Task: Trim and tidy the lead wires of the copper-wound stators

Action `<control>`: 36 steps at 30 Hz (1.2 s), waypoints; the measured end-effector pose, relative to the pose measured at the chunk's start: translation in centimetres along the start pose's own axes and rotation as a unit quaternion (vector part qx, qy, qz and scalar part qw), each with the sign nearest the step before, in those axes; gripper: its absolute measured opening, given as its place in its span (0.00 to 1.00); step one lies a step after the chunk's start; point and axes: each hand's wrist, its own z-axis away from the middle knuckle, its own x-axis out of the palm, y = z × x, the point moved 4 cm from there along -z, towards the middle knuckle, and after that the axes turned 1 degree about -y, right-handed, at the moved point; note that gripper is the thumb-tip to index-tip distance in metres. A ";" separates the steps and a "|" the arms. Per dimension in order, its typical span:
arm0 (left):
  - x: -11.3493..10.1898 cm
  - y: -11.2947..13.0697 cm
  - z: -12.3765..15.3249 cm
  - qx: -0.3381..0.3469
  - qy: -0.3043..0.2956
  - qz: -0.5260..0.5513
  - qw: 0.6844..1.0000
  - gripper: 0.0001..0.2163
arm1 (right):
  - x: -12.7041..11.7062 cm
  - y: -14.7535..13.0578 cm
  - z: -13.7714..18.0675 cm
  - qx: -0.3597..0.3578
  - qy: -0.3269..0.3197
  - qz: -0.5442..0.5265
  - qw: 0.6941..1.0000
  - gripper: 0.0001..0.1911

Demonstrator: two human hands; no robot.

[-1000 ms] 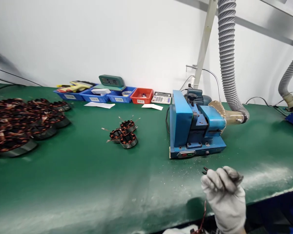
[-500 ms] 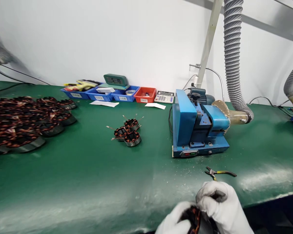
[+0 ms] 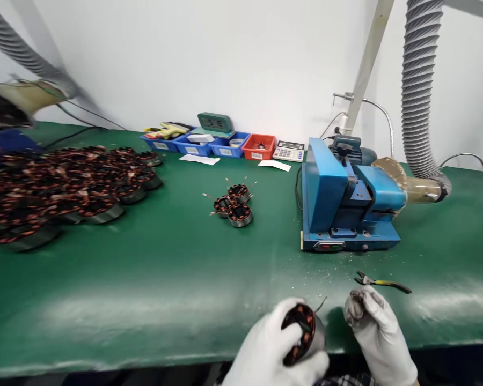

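My left hand point(image 3: 271, 343), in a white glove, grips a motor stator point(image 3: 319, 338) with copper windings inside its steel ring. The thumb reaches into the bore, and a thin lead wire sticks up from the stator's far side. To the right and apart from the stator, my gloved right hand point(image 3: 380, 329) has its fingers curled and pinched together, the fingertips grey with dirt. What lies between them, if anything, is hidden. Just beyond that hand, cutting pliers point(image 3: 382, 282) with yellow and black handles lie on the green bench point(image 3: 165, 284).
A blue grinding machine point(image 3: 330, 187) with a grey exhaust hose point(image 3: 421, 91) stands behind the pliers. Three stators point(image 3: 240, 215) sit mid-bench; many more are massed point(image 3: 100, 209) at left. Blue bins point(image 3: 193, 147), a red bin point(image 3: 258, 147), a calculator point(image 3: 290, 151) and a clock point(image 3: 215, 123) line the wall.
My hands have drawn apart: the left now holds the stator more upright, and the right has left it. The view has swung left, shifting the bench items rightward.
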 end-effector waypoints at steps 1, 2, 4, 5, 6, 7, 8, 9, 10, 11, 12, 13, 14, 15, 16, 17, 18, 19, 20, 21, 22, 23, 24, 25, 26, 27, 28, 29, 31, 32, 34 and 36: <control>-0.6 -0.4 -0.4 -0.006 0.034 -0.092 0.995 0.06 | -0.5 0.7 0.3 0.009 0.021 0.028 0.999 0.12; -1.0 -0.8 -0.7 -0.029 0.055 -0.168 0.984 0.06 | -1.0 1.4 0.5 0.015 0.044 0.054 0.997 0.12; -1.8 -1.7 -0.7 -0.092 0.076 -0.299 0.947 0.07 | -1.4 2.3 0.9 0.020 0.076 0.097 0.992 0.12; -2.1 -2.0 -0.4 -0.121 0.074 -0.342 0.929 0.09 | -1.4 2.6 0.9 0.026 0.077 0.118 0.990 0.13; -2.3 -2.3 0.1 -0.145 0.063 -0.357 0.921 0.11 | -1.3 2.8 0.9 0.036 0.070 0.139 0.987 0.14; -2.5 -2.3 0.7 -0.161 0.049 -0.357 0.919 0.16 | -1.0 2.8 0.9 0.050 0.057 0.160 0.984 0.15; -2.6 -2.3 1.3 -0.165 0.035 -0.350 0.921 0.22 | -0.5 2.9 0.8 0.067 0.039 0.182 0.980 0.16; -2.7 -2.0 1.9 -0.152 0.026 -0.340 0.928 0.28 | -0.1 2.9 0.7 0.086 0.018 0.203 0.975 0.17; -2.9 -1.6 2.4 -0.121 0.028 -0.331 0.935 0.32 | 0.5 2.9 0.7 0.106 -0.004 0.224 0.969 0.17; -3.1 -1.1 2.6 -0.076 0.037 -0.324 0.942 0.34 | 1.1 3.0 0.6 0.121 -0.028 0.244 0.962 0.18; -3.2 -0.5 2.7 -0.018 0.052 -0.316 0.947 0.36 | 1.7 3.2 0.5 0.136 -0.058 0.264 0.953 0.17; -3.3 0.1 2.5 0.045 0.065 -0.309 0.948 0.36 | 2.4 3.7 0.4 0.148 -0.092 0.282 0.943 0.16; -3.2 0.6 2.1 0.106 0.072 -0.299 0.946 0.37 | 3.0 4.2 0.3 0.156 -0.123 0.293 0.935 0.16; -2.9 0.8 1.6 0.156 0.067 -0.290 0.942 0.38 | 3.5 4.8 0.1 0.159 -0.143 0.292 0.932 0.16; -2.6 0.9 0.9 0.191 0.054 -0.281 0.939 0.40 | 4.0 5.4 -0.1 0.160 -0.151 0.279 0.935 0.16; -2.1 0.7 0.2 0.209 0.040 -0.275 0.938 0.41 | 4.2 5.9 -0.5 0.159 -0.147 0.252 0.943 0.16; -1.7 0.5 -0.5 0.214 0.027 -0.273 0.938 0.43 | 4.4 6.1 -0.8 0.157 -0.132 0.218 0.954 0.15; -1.3 0.3 -1.1 0.209 0.015 -0.274 0.939 0.44 | 4.4 6.2 -1.2 0.152 -0.112 0.184 0.965 0.14; -1.0 0.0 -1.4 0.198 0.006 -0.278 0.940 0.44 | 4.2 5.9 -1.6 0.147 -0.092 0.153 0.973 0.12; -0.8 -0.2 -1.6 0.186 0.000 -0.281 0.941 0.44 | 3.9 5.4 -1.9 0.136 -0.070 0.126 0.980 0.11; -0.7 -0.3 -1.6 0.179 -0.002 -0.283 0.942 0.43 | 3.5 4.5 -2.2 0.114 -0.044 0.102 0.987 0.11; -0.7 -0.3 -1.5 0.176 0.001 -0.284 0.942 0.41 | 2.9 3.5 -2.4 0.082 -0.009 0.082 0.993 0.11; -0.7 -0.2 -1.4 0.175 0.010 -0.286 0.942 0.38 | 2.2 2.5 -2.4 0.044 0.031 0.068 0.996 0.11; -0.8 -0.1 -1.2 0.173 0.025 -0.287 0.942 0.33 | 1.5 1.6 -2.2 0.011 0.069 0.065 0.995 0.11; -0.9 -0.1 -1.2 0.169 0.037 -0.291 0.941 0.27 | 0.8 1.0 -2.0 -0.012 0.097 0.081 0.992 0.11; -0.9 -0.1 -1.2 0.163 0.042 -0.293 0.941 0.19 | 0.3 0.8 -1.6 -0.018 0.108 0.120 0.987 0.11; -0.8 -0.2 -1.3 0.156 0.041 -0.294 0.942 0.13 | 0.0 1.0 -1.2 -0.008 0.102 0.174 0.979 0.10; -0.7 -0.3 -1.4 0.148 0.034 -0.290 0.945 0.09 | -0.2 1.5 -0.8 0.007 0.082 0.233 0.969 0.10; -0.4 -0.5 -1.8 0.136 0.020 -0.275 0.951 0.09 | -0.4 3.0 0.0 0.020 0.035 0.339 0.940 0.10; -0.3 -0.6 -1.9 0.133 0.015 -0.268 0.954 0.09 | -0.4 3.7 0.3 0.006 0.019 0.379 0.925 0.10; -0.1 -0.8 -2.2 0.127 0.012 -0.263 0.956 0.09 | -0.2 4.6 0.8 -0.064 -0.002 0.434 0.899 0.10; 0.0 -0.8 -2.4 0.123 0.006 -0.272 0.955 0.10 | 0.4 5.0 1.1 -0.152 -0.032 0.466 0.871 0.13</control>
